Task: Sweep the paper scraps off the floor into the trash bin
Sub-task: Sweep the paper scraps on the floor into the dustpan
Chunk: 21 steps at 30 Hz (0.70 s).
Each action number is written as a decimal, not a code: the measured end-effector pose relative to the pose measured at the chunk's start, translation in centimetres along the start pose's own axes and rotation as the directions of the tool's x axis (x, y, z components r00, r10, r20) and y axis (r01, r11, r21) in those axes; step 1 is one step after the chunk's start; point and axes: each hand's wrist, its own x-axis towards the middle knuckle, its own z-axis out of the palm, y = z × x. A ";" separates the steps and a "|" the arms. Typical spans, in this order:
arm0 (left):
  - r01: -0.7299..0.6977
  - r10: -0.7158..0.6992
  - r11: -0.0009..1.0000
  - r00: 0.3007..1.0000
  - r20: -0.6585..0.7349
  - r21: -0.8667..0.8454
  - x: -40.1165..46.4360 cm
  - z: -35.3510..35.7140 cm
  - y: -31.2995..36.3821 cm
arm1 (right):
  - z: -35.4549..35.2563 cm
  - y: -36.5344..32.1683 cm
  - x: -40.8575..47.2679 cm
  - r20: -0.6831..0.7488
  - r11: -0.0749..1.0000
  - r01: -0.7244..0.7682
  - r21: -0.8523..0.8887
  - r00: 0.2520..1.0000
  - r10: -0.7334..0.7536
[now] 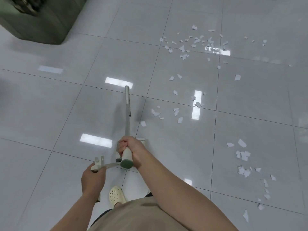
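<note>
Dozens of small torn white paper scraps (196,45) lie scattered across the glossy grey tiled floor (50,105), light and likely to flutter; right hand (131,151) grips a cream-handled broom (127,124); left hand (93,179) holds a thin metal dustpan handle (106,165).

A dark grey-green container (35,22) stands at the far left — 1 cream perforated clog (116,196) below.

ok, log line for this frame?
right hand grips broom handle | left hand holds dustpan handle | paper scraps unswept
</note>
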 end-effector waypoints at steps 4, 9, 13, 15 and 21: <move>0.035 -0.036 0.999 0.999 -0.021 -0.011 -0.2 -1.0 -0.7 | -1.1 -2.3 1.7 0.050 0.997 -0.063 0.050 0.997 0.060; 0.044 -0.044 0.999 0.998 -0.044 -0.004 -0.5 -1.2 -0.3 | -6.0 -7.1 2.8 -0.072 0.991 0.016 0.130 0.997 -0.007; 0.006 -0.005 1.000 0.999 -0.049 0.012 -0.9 -0.4 1.2 | -10.5 -12.4 1.2 -0.248 0.979 0.169 0.109 0.959 -0.138; -0.018 0.019 1.000 0.999 -0.037 0.023 -1.0 0.2 2.0 | -11.6 -15.2 -0.2 -0.349 0.982 0.190 0.010 0.921 -0.175; -0.093 0.093 0.994 0.996 0.010 0.057 0.1 1.1 4.8 | -10.1 -22.4 -2.6 -0.585 0.910 0.165 -0.381 0.719 -0.376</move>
